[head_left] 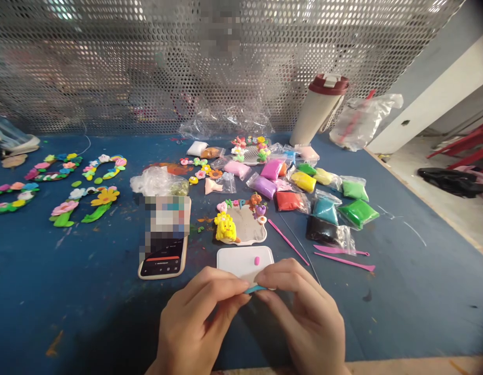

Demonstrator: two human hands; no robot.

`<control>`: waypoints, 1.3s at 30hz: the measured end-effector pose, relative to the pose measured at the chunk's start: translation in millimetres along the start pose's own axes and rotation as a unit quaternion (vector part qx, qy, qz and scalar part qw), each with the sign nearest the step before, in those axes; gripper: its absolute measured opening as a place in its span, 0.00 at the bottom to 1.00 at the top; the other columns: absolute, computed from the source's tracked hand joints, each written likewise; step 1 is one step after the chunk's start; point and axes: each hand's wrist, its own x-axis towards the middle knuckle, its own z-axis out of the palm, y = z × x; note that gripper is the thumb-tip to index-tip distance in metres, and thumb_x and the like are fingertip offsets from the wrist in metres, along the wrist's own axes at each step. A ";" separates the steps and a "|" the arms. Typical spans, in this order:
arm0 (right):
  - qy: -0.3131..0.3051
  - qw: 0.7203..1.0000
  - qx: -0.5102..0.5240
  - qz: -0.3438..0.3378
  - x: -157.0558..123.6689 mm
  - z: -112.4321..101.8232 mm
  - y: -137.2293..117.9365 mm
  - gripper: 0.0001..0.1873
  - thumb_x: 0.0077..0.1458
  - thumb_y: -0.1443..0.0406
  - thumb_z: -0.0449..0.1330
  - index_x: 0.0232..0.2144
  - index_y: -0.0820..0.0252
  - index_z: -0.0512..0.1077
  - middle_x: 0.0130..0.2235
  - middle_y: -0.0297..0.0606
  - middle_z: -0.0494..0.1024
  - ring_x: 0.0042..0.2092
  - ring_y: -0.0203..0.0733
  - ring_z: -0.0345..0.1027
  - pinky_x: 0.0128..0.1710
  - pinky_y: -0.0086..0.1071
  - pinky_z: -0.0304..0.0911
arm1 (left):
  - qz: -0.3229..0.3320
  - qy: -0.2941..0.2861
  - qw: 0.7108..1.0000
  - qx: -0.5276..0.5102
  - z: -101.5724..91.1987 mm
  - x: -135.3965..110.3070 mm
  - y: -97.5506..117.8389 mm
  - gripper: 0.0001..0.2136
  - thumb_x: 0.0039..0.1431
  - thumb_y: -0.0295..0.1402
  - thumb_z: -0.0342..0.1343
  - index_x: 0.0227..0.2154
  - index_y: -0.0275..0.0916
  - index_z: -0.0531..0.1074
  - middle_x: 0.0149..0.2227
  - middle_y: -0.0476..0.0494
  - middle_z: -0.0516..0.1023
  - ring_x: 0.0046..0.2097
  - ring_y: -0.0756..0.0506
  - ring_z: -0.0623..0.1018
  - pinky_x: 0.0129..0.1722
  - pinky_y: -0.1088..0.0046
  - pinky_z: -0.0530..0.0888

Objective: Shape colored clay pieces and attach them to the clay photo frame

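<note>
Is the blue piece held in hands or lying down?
Held in hands: the left hand and right hand pinch the blue piece.

Blue table [385, 312], smudged. Perforated metal panel [108, 67] behind, bright glints up top. Right: pale wall [432, 94], light grey floor [411, 156], red furniture [466, 139] cut off by frame edge.

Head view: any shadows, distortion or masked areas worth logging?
Head view: a dark shadow on the blue table, left of the left hand; head view: the tumbler leans outward, probably wide-angle distortion; head view: blocky pixelation over the upper part of the phone and a patch of the perforated panel.
</note>
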 end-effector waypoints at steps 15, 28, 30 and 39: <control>0.010 1.000 0.002 0.014 -2.9 -0.2 1.6 0.09 0.56 0.75 0.59 0.35 0.57 0.72 0.33 0.33 0.75 0.36 0.34 0.70 0.34 0.28 0.66 | -0.017 0.019 1.000 0.011 0.2 -3.2 0.2 0.07 0.59 0.21 0.57 0.35 0.40 0.73 0.31 0.53 0.78 0.33 0.55 0.78 0.37 0.86 0.73; 0.032 0.999 -0.009 0.003 -2.4 1.0 1.2 0.09 0.55 0.76 0.59 0.34 0.58 0.72 0.31 0.33 0.75 0.34 0.35 0.70 0.33 0.28 0.66 | -0.050 -0.070 0.994 -0.063 -4.4 -6.3 0.6 0.06 0.62 0.26 0.55 0.38 0.42 0.74 0.34 0.53 0.79 0.35 0.53 0.79 0.37 0.85 0.73; 0.025 1.000 -0.009 -0.013 -1.5 1.0 -0.5 0.08 0.54 0.76 0.60 0.33 0.60 0.73 0.31 0.34 0.76 0.34 0.35 0.70 0.32 0.28 0.67 | -0.079 -0.067 0.992 -0.078 -3.5 -3.4 0.2 0.05 0.61 0.25 0.56 0.33 0.42 0.74 0.31 0.54 0.78 0.33 0.54 0.78 0.35 0.86 0.72; 0.010 0.999 -0.029 -0.038 0.3 1.7 -2.8 0.08 0.54 0.77 0.60 0.32 0.61 0.73 0.30 0.36 0.77 0.33 0.36 0.70 0.32 0.29 0.67 | -0.227 -0.097 0.952 -0.180 0.6 4.3 -2.7 0.04 0.56 0.31 0.61 0.27 0.42 0.77 0.25 0.54 0.76 0.27 0.53 0.75 0.27 0.85 0.71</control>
